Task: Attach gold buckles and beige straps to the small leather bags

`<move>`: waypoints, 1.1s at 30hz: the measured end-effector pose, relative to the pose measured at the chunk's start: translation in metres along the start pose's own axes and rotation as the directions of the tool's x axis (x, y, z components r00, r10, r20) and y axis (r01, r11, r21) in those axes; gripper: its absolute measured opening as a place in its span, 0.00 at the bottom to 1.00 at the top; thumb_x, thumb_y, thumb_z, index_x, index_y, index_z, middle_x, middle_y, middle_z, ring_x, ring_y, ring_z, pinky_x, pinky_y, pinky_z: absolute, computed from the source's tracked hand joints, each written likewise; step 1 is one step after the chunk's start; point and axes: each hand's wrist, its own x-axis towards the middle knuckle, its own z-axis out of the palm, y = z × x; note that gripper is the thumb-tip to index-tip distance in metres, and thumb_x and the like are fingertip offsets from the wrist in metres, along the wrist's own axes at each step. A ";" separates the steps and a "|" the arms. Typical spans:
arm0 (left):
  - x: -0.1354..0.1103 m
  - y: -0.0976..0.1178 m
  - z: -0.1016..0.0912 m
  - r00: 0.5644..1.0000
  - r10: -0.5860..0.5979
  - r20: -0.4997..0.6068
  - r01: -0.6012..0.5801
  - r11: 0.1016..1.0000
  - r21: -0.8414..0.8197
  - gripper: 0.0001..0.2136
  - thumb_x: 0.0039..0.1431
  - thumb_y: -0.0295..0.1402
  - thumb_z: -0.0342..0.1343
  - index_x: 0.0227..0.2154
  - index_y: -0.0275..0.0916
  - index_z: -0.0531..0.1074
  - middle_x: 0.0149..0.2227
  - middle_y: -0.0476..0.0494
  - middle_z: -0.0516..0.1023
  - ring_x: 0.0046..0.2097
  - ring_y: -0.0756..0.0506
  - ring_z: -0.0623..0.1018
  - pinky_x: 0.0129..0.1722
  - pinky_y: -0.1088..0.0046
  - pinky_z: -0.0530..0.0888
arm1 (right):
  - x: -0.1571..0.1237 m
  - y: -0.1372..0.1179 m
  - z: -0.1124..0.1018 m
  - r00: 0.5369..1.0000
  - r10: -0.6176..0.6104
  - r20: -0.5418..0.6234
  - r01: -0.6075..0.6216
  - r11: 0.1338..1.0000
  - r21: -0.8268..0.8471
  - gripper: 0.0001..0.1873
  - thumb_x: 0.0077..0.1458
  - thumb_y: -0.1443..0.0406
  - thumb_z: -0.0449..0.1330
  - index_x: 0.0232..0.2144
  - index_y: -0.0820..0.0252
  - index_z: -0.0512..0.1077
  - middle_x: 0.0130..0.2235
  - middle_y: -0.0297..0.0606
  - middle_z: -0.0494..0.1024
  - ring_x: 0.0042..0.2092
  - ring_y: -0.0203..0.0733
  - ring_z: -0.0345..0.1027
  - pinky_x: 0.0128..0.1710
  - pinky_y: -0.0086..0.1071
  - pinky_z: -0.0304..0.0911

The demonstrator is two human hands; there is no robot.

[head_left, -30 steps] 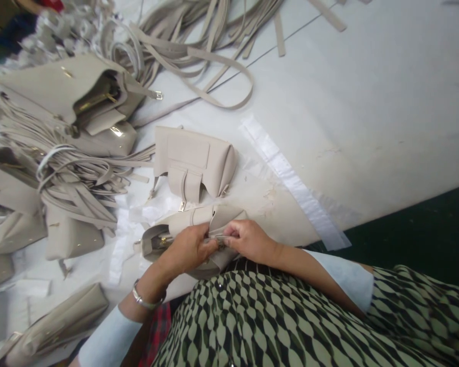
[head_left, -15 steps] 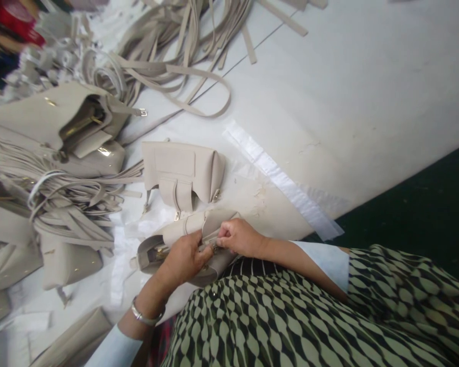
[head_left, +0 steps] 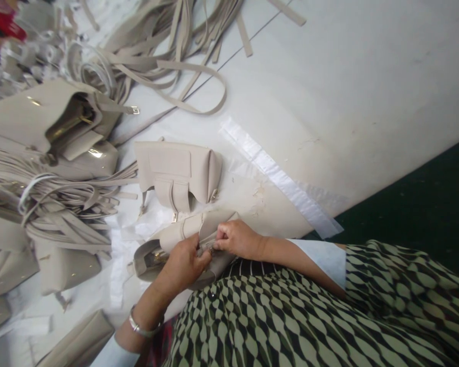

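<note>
In the head view, the left hand (head_left: 183, 265) and the right hand (head_left: 237, 238) are both pinching the small beige leather handbag (head_left: 164, 244) that is lying at the near edge of the white table (head_left: 348, 102), fingertips meeting at a small metal fitting on its side. Just beyond it, a second beige leather handbag (head_left: 176, 171) is resting flat. Loose beige leather straps (head_left: 168, 56) are sprawling toward the far left corner, and more beige bags (head_left: 61, 122) are piling along the left edge.

Bag workshop. My worktable (head_left: 329, 92) holds identical beige handbags (head_left: 176, 171), more stacked at 9 o'clock, loose cut straps (head_left: 176, 71) heaped at 11 o'clock.
</note>
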 end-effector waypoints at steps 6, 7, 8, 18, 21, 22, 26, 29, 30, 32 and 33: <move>-0.001 -0.004 0.005 0.999 0.016 -0.042 -0.011 0.991 0.133 0.06 0.55 0.34 0.47 0.27 0.39 0.61 0.23 0.47 0.68 0.26 0.46 0.69 0.27 0.73 0.62 | 0.001 -0.002 0.004 1.000 0.006 -0.030 -0.008 0.997 -0.075 0.05 0.47 0.66 0.63 0.24 0.63 0.73 0.23 0.34 0.74 0.27 0.35 0.64 0.27 0.26 0.52; -0.001 -0.005 0.007 0.999 0.016 -0.049 -0.008 0.988 0.154 0.06 0.55 0.35 0.47 0.27 0.39 0.60 0.23 0.47 0.68 0.27 0.46 0.70 0.27 0.72 0.62 | 0.001 -0.002 0.005 0.999 0.010 -0.035 -0.013 0.996 -0.086 0.04 0.47 0.66 0.63 0.24 0.63 0.73 0.23 0.34 0.74 0.28 0.36 0.64 0.27 0.26 0.51; 0.000 -0.006 0.008 0.998 0.012 -0.059 -0.002 0.985 0.174 0.06 0.56 0.35 0.47 0.27 0.39 0.60 0.23 0.46 0.68 0.27 0.45 0.70 0.27 0.72 0.62 | 0.001 -0.002 0.006 0.999 0.015 -0.041 -0.018 0.995 -0.096 0.04 0.47 0.66 0.62 0.24 0.62 0.73 0.23 0.34 0.74 0.28 0.36 0.65 0.27 0.26 0.51; -0.001 -0.007 0.005 0.996 0.091 -0.023 -0.091 0.995 0.030 0.06 0.59 0.35 0.45 0.31 0.39 0.63 0.29 0.44 0.73 0.32 0.44 0.73 0.30 0.71 0.66 | 0.000 -0.002 0.003 0.999 -0.030 -0.019 0.026 0.985 -0.170 0.07 0.50 0.61 0.63 0.26 0.60 0.73 0.24 0.32 0.73 0.28 0.35 0.64 0.27 0.26 0.50; -0.001 -0.006 0.003 0.997 0.076 0.008 -0.076 0.996 0.056 0.06 0.59 0.34 0.46 0.31 0.38 0.64 0.29 0.43 0.73 0.32 0.44 0.74 0.30 0.71 0.66 | -0.001 -0.003 0.002 0.998 -0.047 -0.035 0.038 0.975 -0.221 0.08 0.51 0.61 0.62 0.25 0.60 0.73 0.24 0.33 0.73 0.28 0.37 0.65 0.27 0.28 0.50; -0.001 -0.004 0.004 0.998 0.060 -0.002 -0.060 0.993 0.101 0.06 0.59 0.34 0.46 0.31 0.37 0.64 0.29 0.43 0.74 0.31 0.44 0.74 0.30 0.71 0.67 | -0.001 -0.004 0.001 0.998 -0.055 -0.044 0.042 0.970 -0.239 0.08 0.51 0.61 0.62 0.25 0.60 0.72 0.24 0.34 0.73 0.29 0.38 0.65 0.28 0.28 0.51; 0.002 0.007 0.006 0.997 -0.004 -0.076 0.025 0.962 0.272 0.07 0.57 0.33 0.46 0.32 0.35 0.66 0.30 0.39 0.75 0.33 0.41 0.76 0.33 0.68 0.69 | -0.005 -0.006 -0.003 0.990 -0.124 -0.059 0.101 0.948 -0.303 0.04 0.52 0.65 0.59 0.27 0.60 0.70 0.26 0.36 0.74 0.31 0.40 0.66 0.32 0.31 0.56; -0.001 0.016 0.005 0.996 0.005 -0.094 0.021 0.961 0.275 0.09 0.57 0.34 0.47 0.35 0.35 0.68 0.33 0.39 0.77 0.34 0.41 0.77 0.32 0.69 0.70 | -0.008 -0.005 -0.011 0.926 -0.363 -0.109 0.310 0.891 -0.332 0.11 0.50 0.69 0.57 0.39 0.62 0.68 0.40 0.44 0.74 0.44 0.45 0.66 0.45 0.37 0.60; -0.003 0.018 0.003 0.995 0.027 -0.095 -0.001 0.965 0.264 0.10 0.57 0.36 0.48 0.36 0.35 0.68 0.33 0.40 0.77 0.34 0.41 0.77 0.32 0.69 0.70 | -0.008 -0.005 -0.014 0.876 -0.469 -0.108 0.411 0.847 -0.338 0.16 0.50 0.70 0.56 0.44 0.63 0.66 0.47 0.47 0.71 0.50 0.48 0.62 0.50 0.40 0.58; -0.010 0.020 -0.001 0.993 0.076 -0.094 -0.050 0.967 0.248 0.12 0.57 0.38 0.49 0.37 0.35 0.68 0.34 0.39 0.78 0.34 0.41 0.78 0.31 0.70 0.70 | -0.005 -0.005 -0.022 0.788 -0.616 -0.023 0.570 0.743 -0.350 0.23 0.51 0.69 0.54 0.51 0.62 0.61 0.56 0.49 0.63 0.58 0.50 0.54 0.56 0.45 0.53; -0.014 0.020 -0.004 0.991 0.103 -0.091 -0.078 0.966 0.245 0.13 0.56 0.40 0.50 0.38 0.35 0.68 0.34 0.39 0.78 0.34 0.41 0.78 0.30 0.70 0.70 | -0.003 -0.006 -0.025 0.761 -0.646 0.050 0.618 0.700 -0.358 0.25 0.51 0.68 0.54 0.53 0.61 0.59 0.58 0.49 0.60 0.60 0.50 0.51 0.57 0.46 0.52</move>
